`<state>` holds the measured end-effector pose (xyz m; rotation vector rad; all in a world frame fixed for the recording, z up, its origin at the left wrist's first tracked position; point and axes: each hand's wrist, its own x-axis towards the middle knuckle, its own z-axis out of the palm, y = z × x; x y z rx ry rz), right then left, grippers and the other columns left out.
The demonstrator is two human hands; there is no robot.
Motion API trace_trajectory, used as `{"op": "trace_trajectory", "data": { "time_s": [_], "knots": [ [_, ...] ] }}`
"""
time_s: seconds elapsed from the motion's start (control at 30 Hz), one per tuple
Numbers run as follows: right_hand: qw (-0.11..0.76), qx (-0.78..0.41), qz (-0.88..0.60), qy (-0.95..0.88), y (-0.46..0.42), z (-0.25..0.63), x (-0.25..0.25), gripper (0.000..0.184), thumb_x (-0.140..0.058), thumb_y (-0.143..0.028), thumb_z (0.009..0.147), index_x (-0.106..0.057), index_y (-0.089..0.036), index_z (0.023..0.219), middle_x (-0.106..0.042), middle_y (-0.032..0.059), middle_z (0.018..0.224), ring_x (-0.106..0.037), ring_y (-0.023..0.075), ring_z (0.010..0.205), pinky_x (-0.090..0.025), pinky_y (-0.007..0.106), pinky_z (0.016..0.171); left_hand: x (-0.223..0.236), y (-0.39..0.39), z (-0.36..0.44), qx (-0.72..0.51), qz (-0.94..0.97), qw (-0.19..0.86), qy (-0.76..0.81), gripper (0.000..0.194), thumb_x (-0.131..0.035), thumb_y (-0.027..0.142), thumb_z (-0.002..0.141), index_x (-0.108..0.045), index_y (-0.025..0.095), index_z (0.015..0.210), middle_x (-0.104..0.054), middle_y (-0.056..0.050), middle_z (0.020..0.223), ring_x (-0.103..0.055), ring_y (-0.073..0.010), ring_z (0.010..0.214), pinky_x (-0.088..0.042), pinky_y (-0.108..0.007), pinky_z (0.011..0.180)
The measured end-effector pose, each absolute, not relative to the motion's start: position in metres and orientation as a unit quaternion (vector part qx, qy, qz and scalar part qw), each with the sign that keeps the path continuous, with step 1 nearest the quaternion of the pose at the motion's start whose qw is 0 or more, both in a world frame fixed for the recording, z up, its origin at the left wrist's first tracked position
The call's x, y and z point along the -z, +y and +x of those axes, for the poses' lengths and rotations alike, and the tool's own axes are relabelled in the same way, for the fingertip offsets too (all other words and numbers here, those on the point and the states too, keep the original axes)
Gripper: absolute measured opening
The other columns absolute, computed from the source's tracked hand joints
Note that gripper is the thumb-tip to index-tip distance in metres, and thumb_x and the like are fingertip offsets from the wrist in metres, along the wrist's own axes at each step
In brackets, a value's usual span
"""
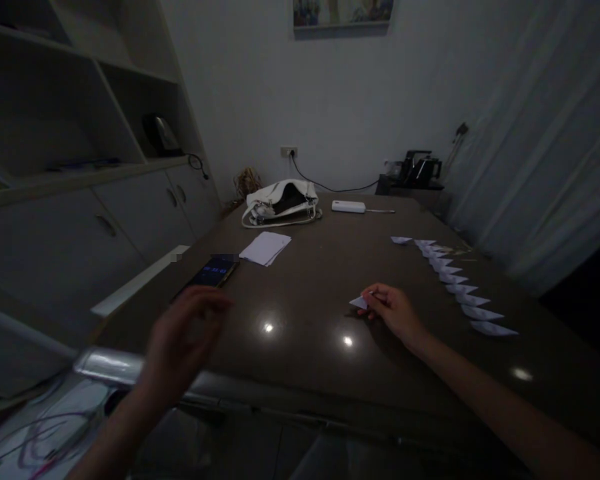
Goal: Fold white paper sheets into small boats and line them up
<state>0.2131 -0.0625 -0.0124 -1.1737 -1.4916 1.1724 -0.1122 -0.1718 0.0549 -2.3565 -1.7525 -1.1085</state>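
Observation:
My right hand [387,310] pinches a small piece of folded white paper [359,303] just over the brown tabletop, its pointed end sticking out to the left of the fingertips. Over the near left edge of the table is my left hand [183,333], blurred by motion. Its fingers are curved, with a gap to the thumb, and I see nothing in them. Beyond it lies a phone [215,270] with a lit clock display. A stack of white paper sheets [266,249] is beside the phone. Along the right side, several folded paper boats [464,290] stand in a row.
A white handbag [283,202] sits at the far side of the table [320,267]. Near it is a white power strip-like device [349,207] with a short cable. Behind stand kettles [420,170] on a dark stand. Shelves and cabinets [135,213] line the left wall.

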Motion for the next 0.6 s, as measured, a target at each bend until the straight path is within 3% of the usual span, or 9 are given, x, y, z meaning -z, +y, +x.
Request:
{"op": "trace_trajectory", "data": {
  "time_s": [0.13, 0.2, 0.27, 0.33, 0.47, 0.6],
  "knots": [
    [0.415, -0.495, -0.459, -0.61, -0.054, 0.205, 0.007, 0.029, -0.068, -0.043, 0.068, -0.063, -0.015, 0.076, -0.066, 0.0045, 0.072, -0.06, 0.0151, 0.062, -0.045, 0.023, 0.05, -0.041, -0.112, -0.048, 0.231, -0.833, -0.224, -0.45, 0.031, -0.051, 0.032, 0.088, -0.058, 0.018, 0.114, -0.064, -0.007, 0.102, -0.059, -0.0144, 0.078, -0.047, -0.023, 0.068],
    [0.419, -0.488, -0.449, -0.62, -0.043, 0.198, 0.003, 0.025, -0.069, -0.039, 0.067, -0.066, -0.016, 0.075, -0.065, 0.003, 0.07, -0.058, 0.0132, 0.06, -0.044, 0.023, 0.052, -0.032, -0.082, -0.021, 0.22, -0.834, -0.255, -0.436, 0.034, -0.053, 0.034, 0.086, -0.059, 0.014, 0.112, -0.066, -0.009, 0.096, -0.059, -0.0154, 0.075, -0.045, -0.024, 0.065],
    [0.435, -0.472, -0.442, -0.627, -0.029, 0.191, 0.001, 0.021, -0.07, -0.036, 0.065, -0.068, -0.016, 0.072, -0.064, 0.0015, 0.066, -0.055, 0.012, 0.056, -0.043, 0.022, 0.053, -0.021, -0.053, -0.005, 0.206, -0.834, -0.285, -0.425, 0.027, -0.048, 0.031, 0.088, -0.066, 0.012, 0.093, -0.067, -0.006, 0.079, -0.058, -0.0145, 0.068, -0.041, -0.022, 0.06],
    [0.455, -0.454, -0.437, -0.629, -0.014, 0.184, -0.001, 0.019, -0.07, -0.034, 0.063, -0.068, -0.016, 0.069, -0.063, 0.0012, 0.063, -0.054, 0.0124, 0.056, -0.042, 0.023, 0.053, -0.011, -0.029, 0.001, 0.209, -0.81, -0.336, -0.433, 0.034, -0.044, 0.032, 0.09, -0.066, 0.009, 0.077, -0.064, -0.005, 0.065, -0.056, -0.0127, 0.059, -0.038, -0.021, 0.054],
    [0.478, -0.451, -0.432, -0.618, 0.006, 0.177, 0.005, 0.02, -0.071, -0.035, 0.063, -0.069, -0.016, 0.071, -0.066, 0.0036, 0.068, -0.059, 0.0158, 0.062, -0.045, 0.026, 0.058, 0.003, -0.001, -0.003, 0.283, -0.737, -0.462, -0.403, 0.037, -0.045, 0.038, 0.088, -0.064, 0.008, 0.078, -0.062, -0.003, 0.063, -0.054, -0.0106, 0.055, -0.04, -0.019, 0.053],
    [0.479, -0.489, -0.418, -0.597, 0.006, 0.174, 0.017, 0.02, -0.071, -0.035, 0.065, -0.069, -0.017, 0.073, -0.067, 0.0038, 0.069, -0.06, 0.0157, 0.064, -0.046, 0.027, 0.061, 0.009, 0.003, -0.007, 0.288, -0.716, -0.511, -0.379, 0.041, -0.043, 0.041, 0.089, -0.064, 0.008, 0.077, -0.063, -0.004, 0.066, -0.054, -0.0104, 0.055, -0.043, -0.021, 0.055]
  ]
}}
